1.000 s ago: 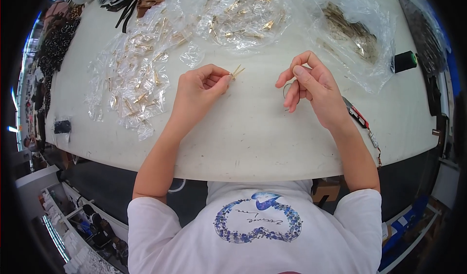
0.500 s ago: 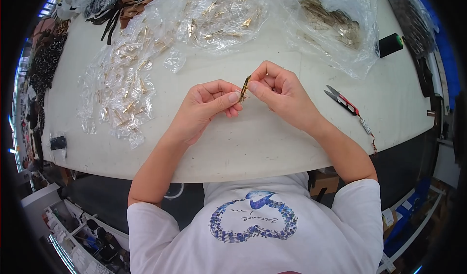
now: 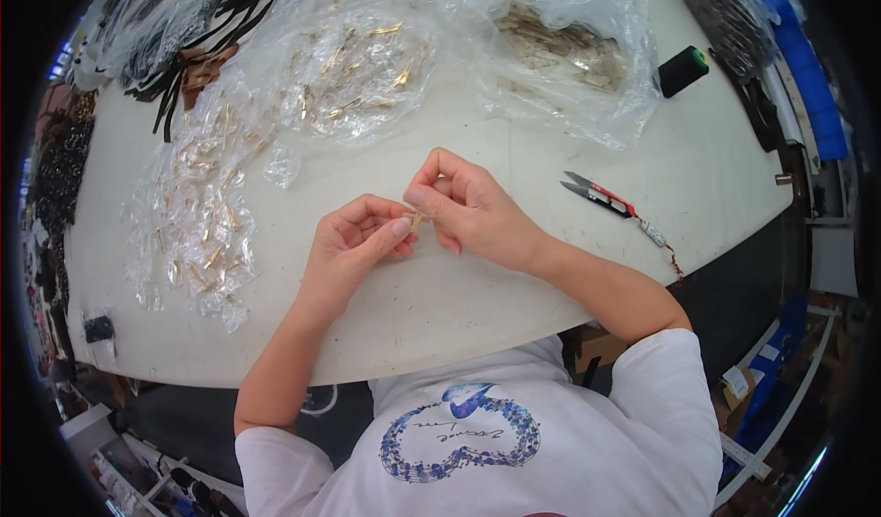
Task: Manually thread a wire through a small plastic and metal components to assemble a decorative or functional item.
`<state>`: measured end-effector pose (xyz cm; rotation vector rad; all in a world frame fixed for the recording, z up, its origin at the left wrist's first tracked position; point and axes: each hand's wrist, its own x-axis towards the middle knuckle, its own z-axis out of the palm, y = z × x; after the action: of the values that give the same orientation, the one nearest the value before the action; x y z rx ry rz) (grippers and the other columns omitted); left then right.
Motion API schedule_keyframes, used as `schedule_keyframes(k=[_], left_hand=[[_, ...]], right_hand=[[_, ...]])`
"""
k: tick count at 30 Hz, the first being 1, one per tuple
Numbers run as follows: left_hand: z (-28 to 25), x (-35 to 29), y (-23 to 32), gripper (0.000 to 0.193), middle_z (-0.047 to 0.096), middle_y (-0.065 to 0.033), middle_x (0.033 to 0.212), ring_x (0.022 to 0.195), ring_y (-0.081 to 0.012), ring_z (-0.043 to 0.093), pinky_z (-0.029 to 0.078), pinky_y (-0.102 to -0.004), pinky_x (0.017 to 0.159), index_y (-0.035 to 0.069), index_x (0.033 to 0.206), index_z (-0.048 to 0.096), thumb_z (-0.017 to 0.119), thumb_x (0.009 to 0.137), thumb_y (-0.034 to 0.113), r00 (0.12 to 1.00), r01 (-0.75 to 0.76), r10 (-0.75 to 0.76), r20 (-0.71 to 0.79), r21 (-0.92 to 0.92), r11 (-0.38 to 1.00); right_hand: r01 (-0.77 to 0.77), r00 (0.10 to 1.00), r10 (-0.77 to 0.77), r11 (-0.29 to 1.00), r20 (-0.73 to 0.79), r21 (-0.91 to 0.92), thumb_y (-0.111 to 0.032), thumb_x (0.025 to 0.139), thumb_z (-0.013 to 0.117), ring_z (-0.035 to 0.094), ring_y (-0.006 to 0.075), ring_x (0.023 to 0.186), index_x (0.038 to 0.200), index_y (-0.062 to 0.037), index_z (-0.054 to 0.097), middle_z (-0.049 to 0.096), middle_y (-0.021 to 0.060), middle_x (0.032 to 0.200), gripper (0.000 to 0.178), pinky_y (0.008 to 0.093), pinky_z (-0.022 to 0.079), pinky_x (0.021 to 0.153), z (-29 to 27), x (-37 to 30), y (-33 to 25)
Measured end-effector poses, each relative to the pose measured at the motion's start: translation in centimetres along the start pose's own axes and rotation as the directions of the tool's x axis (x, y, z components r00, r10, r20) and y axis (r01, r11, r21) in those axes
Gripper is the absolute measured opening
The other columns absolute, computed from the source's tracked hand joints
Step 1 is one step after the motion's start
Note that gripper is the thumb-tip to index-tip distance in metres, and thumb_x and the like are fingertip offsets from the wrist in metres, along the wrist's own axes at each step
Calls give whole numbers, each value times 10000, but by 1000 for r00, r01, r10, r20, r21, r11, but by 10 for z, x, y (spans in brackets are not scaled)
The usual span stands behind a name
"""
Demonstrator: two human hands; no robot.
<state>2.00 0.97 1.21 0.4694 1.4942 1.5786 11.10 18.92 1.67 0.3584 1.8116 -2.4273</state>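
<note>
Far left on the pale, smooth-topped counter, a small black block in clear wrap sits near the edge. Just beyond, long black strips trail down beside a piece of brown material, and here's a loose spread of clear plastic packets with gold-coloured metal pieces. Another heap of gold pieces lies in a clear plastic bag behind the hands. And centre stage, the left hand pinches a small gold-coloured metal piece between thumb and fingers, above the counter. Right there against it, the right hand pinches the same piece at its upper end; the fingertips cover much of it, so its exact shape is hard to call. Behind, a crumpled clear bag of dull brownish flat pieces; then red-and-black thread snips, blades apart, pointing left, and a black thread spool with a green end on its side.
</note>
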Motion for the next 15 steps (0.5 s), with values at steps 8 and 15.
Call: schedule_keyframes(k=[8, 15], left_hand=[[1, 2, -6, 146, 661, -54, 960, 860, -107, 635, 527, -254, 759, 1, 1071, 610, 628, 985, 117, 1000, -27, 27, 4, -16, 1000], [-5, 4, 0, 127, 644, -47, 942, 865, -105, 625, 520, -260, 764, 16, 1054, 597, 602, 998, 131, 994, -93, 98, -51, 86, 992]], right_hand=[[101, 995, -101, 995, -10, -16, -197, 1032, 560, 454, 22, 561, 1084, -60, 506, 564, -26, 747, 156, 190, 350, 508, -7, 0, -4], [-113, 730, -550, 489, -407, -865, -180, 929, 637, 541, 148, 715, 1007, -45, 652, 591, 30, 754, 156, 307, 419, 664, -149, 26, -77]])
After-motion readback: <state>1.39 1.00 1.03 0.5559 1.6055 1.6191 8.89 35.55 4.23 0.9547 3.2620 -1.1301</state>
